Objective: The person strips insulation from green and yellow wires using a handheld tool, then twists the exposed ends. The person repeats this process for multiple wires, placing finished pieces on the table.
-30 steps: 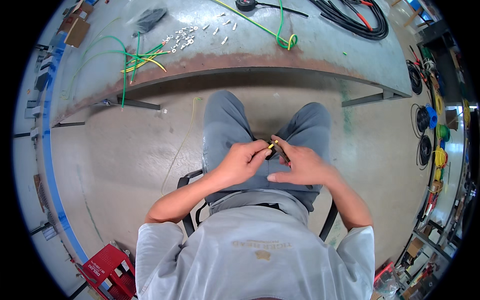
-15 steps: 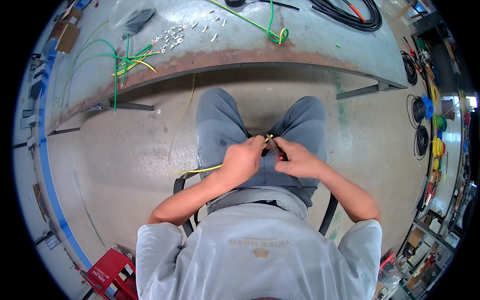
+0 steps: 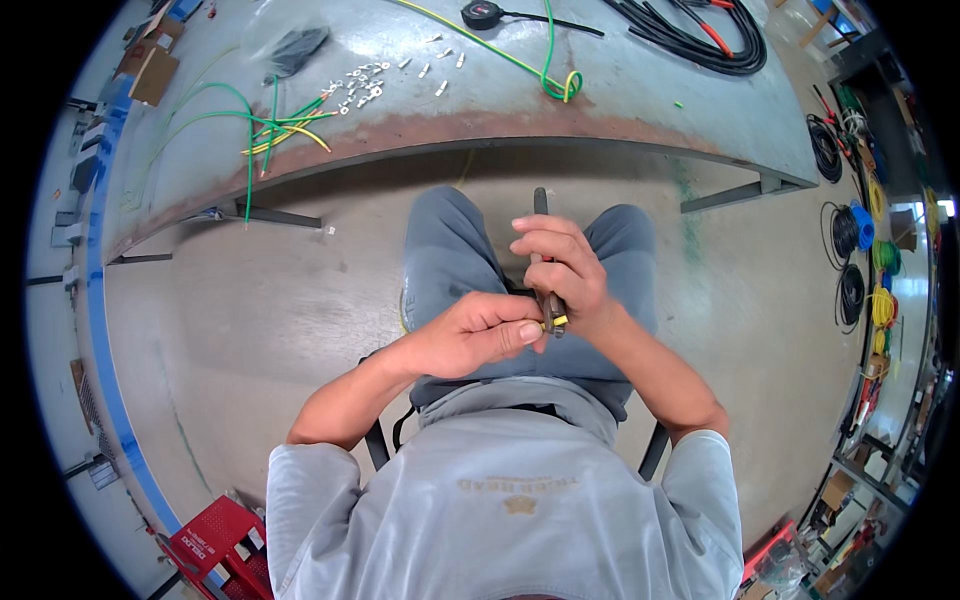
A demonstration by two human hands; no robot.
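Wire (image 3: 561, 321), yellow at its tip, is pinched by the left hand (image 3: 490, 328) above the lap (image 3: 505, 366), against the head of the pliers (image 3: 550, 304) gripped in the right hand (image 3: 575, 275); it is probably best held square and steady, with skin kept clear.

1. Near the centre of the frame, the left hand (image 3: 478, 328) is pinching a yellow wire (image 3: 560, 321) between thumb and fingers.
2. Just right of it, the right hand (image 3: 575, 278) is gripping dark pliers (image 3: 541, 201), whose handle is pointing toward the top; their head is lying against the wire.
3. Across the top, a worn metal table (image 3: 640, 95) is stretching.
4. At its upper left, green and yellow wire pieces (image 3: 249, 180) are lying beside small metal connectors (image 3: 365, 90).
5. At the upper right, a coiled black cable (image 3: 738, 66) is resting.
6. At lower left, a red stool (image 3: 208, 528) is standing.
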